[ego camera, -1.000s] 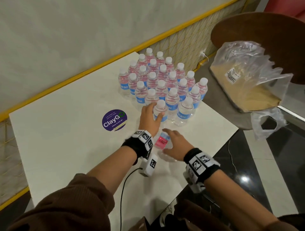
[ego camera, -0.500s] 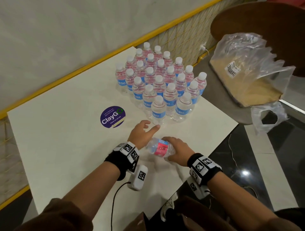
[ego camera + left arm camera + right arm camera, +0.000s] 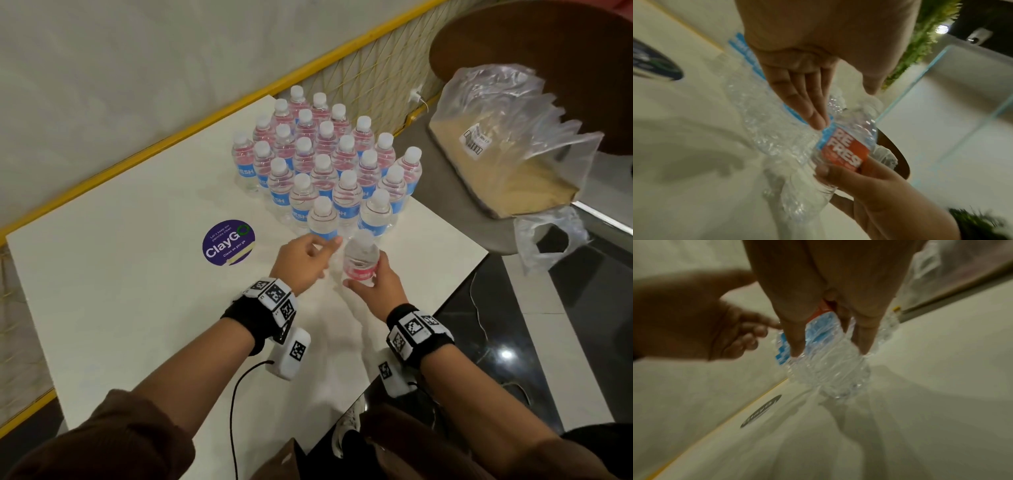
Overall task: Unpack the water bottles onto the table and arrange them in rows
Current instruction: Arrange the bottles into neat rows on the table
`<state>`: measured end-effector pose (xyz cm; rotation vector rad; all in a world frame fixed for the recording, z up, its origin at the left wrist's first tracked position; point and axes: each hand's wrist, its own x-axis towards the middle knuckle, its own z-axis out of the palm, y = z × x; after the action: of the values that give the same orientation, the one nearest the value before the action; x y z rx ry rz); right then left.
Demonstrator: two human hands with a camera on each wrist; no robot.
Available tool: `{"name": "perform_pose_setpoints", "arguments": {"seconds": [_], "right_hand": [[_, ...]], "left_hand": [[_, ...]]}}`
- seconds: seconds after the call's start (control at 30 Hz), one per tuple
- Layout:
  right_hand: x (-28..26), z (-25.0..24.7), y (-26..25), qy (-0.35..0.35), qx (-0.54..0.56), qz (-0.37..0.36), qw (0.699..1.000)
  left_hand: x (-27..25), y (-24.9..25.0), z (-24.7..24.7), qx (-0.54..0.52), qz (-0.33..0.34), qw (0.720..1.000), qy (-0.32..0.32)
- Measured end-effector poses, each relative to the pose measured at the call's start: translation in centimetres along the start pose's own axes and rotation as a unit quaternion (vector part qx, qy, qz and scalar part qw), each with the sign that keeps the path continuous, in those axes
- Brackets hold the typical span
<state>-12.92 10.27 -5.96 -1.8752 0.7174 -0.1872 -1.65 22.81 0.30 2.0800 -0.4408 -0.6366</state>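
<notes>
The block of bottles (image 3: 325, 161) fills the table (image 3: 120, 291) corner, caps packed tight, leaving no gap for fingers. Left of the block lies bare tabletop with only a flat sticker (image 3: 228, 242). Right of it, past the table edge, a plastic bag (image 3: 507, 137) seems near.

Clear crinkled plastic bottle (image 3: 361, 262), matt white table (image 3: 137, 308)

Bottle (image 3: 361, 262) now upright in right hand (image 3: 376, 291), no longer lying.
</notes>
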Motion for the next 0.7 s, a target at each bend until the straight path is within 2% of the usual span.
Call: {"name": "perform_pose_setpoints", "arguments": {"seconds": [0.1,0.2,0.3,0.37,0.47,0.57,0.7], "right_hand": [[0.4,-0.9,0.4,-0.015,-0.002,0.004,1.0],[0.9,-1.0,0.3,0.014,-0.019,0.005,1.0],[1.2,-0.8,-0.2,0.03,-0.004,0.033,0.999],[1.3,-0.7,-0.5,0.02,-0.009,0.039,0.999],[1.6,-0.4,-0.9,0.011,-0.03,0.032,0.999],[1.8,-0.1,-1.3,0.017,-0.062,0.027,0.998],[1.7,-0.3,-1.4,-0.01,-0.018,0.027,0.999]], "left_hand": [[1.0,-0.7,-0.6,-0.012,0.022,0.994,0.102],[2.2,0.0,-1.5,0.003,0.084,0.987,0.137],[3.6,1.0,-2.2,0.037,0.148,0.984,0.097],[4.4,1.9,-2.5,0.088,0.163,0.981,0.053],[5.1,2.9,-3.0,0.168,0.156,0.973,0.014],[5.7,3.1,-3.6,0.179,0.146,0.973,0.003],[5.9,3.1,-3.6,0.195,0.152,0.969,0.005]]}}
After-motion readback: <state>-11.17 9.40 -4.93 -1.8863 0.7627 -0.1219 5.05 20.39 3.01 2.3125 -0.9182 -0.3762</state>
